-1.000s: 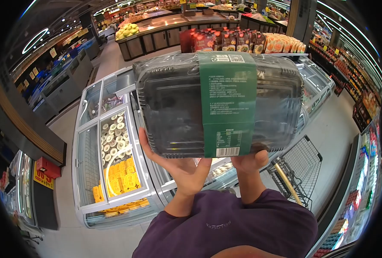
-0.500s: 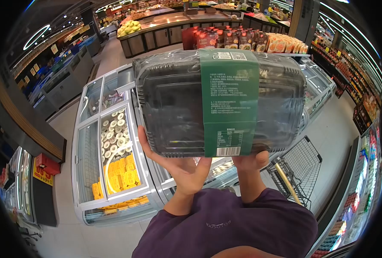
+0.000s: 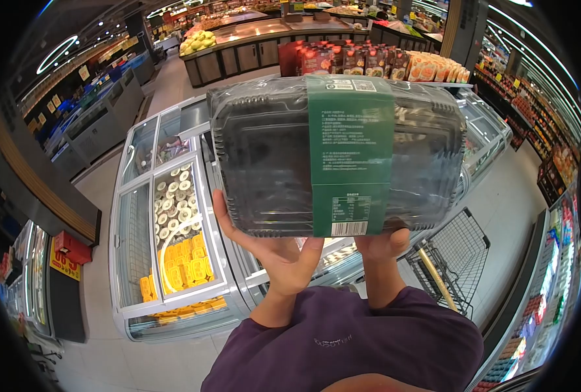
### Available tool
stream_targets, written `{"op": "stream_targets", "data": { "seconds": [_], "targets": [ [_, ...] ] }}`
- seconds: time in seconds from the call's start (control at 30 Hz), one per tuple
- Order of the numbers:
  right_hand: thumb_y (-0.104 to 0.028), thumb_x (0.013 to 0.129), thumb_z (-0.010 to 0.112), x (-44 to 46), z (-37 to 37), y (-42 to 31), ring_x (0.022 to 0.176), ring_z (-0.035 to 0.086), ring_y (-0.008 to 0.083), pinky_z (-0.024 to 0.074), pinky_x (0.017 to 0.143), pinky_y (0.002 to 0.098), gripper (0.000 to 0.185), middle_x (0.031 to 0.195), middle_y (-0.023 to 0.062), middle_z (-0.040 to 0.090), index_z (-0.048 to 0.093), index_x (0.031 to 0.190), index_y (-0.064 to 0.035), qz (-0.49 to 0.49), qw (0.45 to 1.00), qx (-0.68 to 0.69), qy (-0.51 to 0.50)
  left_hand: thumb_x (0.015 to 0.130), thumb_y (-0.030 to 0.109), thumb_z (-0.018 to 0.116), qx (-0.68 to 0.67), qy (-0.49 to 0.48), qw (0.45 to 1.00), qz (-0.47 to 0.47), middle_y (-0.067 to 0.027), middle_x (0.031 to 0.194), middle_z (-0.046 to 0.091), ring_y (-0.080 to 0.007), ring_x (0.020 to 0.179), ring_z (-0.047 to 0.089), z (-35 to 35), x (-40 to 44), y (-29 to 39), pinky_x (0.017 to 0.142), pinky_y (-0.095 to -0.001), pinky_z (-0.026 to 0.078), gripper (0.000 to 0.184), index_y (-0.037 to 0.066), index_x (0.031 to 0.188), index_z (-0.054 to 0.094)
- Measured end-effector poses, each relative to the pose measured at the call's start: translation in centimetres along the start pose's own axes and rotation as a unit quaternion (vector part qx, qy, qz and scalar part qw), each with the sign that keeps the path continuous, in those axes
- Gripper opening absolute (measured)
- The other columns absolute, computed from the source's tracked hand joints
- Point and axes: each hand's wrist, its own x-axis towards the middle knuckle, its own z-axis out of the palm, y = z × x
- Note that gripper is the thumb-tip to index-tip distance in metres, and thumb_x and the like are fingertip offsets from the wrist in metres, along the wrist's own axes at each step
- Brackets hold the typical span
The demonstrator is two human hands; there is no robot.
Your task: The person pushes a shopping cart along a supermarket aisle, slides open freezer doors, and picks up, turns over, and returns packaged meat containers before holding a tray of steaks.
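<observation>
A large black plastic food tray (image 3: 264, 163) with a clear wrap is held up in front of me. Around its middle runs a green paper band (image 3: 351, 144) with small white print, a table of figures and a barcode at its lower edge. My left hand (image 3: 277, 258) grips the tray's lower left edge, its thumb at the bottom and a finger up the left side. Under the lower edge, right of the barcode, my right hand (image 3: 380, 247) holds the tray too, its other fingers hidden behind it.
A glass-lidded freezer (image 3: 166, 300) with yellow packs and round white items stands at the left. A shopping cart (image 3: 457, 261) is at the right, beside a refrigerated shelf (image 3: 532, 313). Boxed goods (image 3: 316, 60) stand behind the tray.
The tray has shifted very slightly to the right and tilted a little in my hands. Both hands keep their hold.
</observation>
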Motion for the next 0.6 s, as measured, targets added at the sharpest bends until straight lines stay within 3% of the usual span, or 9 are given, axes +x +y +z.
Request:
{"op": "stream_targets", "data": {
  "seconds": [0.07,0.33,0.43,0.6],
  "targets": [
    [-0.043,0.073,0.087,-0.48,-0.26,-0.26,0.126,0.055,0.0271,0.0448,0.107,0.0446,0.087,0.136,0.0086,0.056,0.046,0.141,-0.0066,0.028,0.999,-0.010,0.020,0.071,-0.002,0.075,-0.001,-0.002,1.000,0.000,-0.0213,0.153,0.015,-0.0327,0.140,0.028,-0.04,-0.06,0.01,0.114,-0.0477,0.029,0.124,0.012,0.154,-0.016],
    [-0.043,0.072,0.087,-0.40,0.20,-0.18,0.127,0.054,0.0264,0.0439,0.108,0.0459,0.089,0.138,0.0073,0.054,0.045,0.141,-0.0066,0.021,1.000,0.001,0.022,0.071,-0.002,0.075,0.023,-0.010,1.000,0.006,-0.0213,0.152,0.017,-0.0325,0.140,0.029,-0.32,-0.09,-0.05,0.114,-0.0476,0.029,0.123,0.012,0.154,-0.016],
    [-0.043,0.073,0.086,-0.28,0.30,-0.33,0.126,0.055,0.0266,0.0430,0.109,0.0458,0.087,0.138,0.0073,0.054,0.045,0.141,-0.0059,0.024,0.999,-0.010,0.023,0.068,0.019,0.081,0.030,0.037,0.999,0.000,-0.0132,0.151,0.025,-0.0280,0.139,0.031,0.48,-0.07,-0.15,0.116,-0.0442,0.027,0.122,0.011,0.157,-0.003],
    [-0.044,0.075,0.085,-0.15,-0.03,-0.15,0.124,0.057,0.0263,0.0430,0.109,0.0451,0.086,0.137,0.0083,0.055,0.045,0.140,-0.0049,0.011,1.000,-0.010,-0.016,0.069,0.018,0.081,0.023,0.036,0.999,0.001,-0.0132,0.151,0.025,-0.0276,0.139,0.031,0.43,-0.07,-0.09,0.116,-0.0438,0.028,0.122,0.012,0.157,-0.003]
  ]
}}
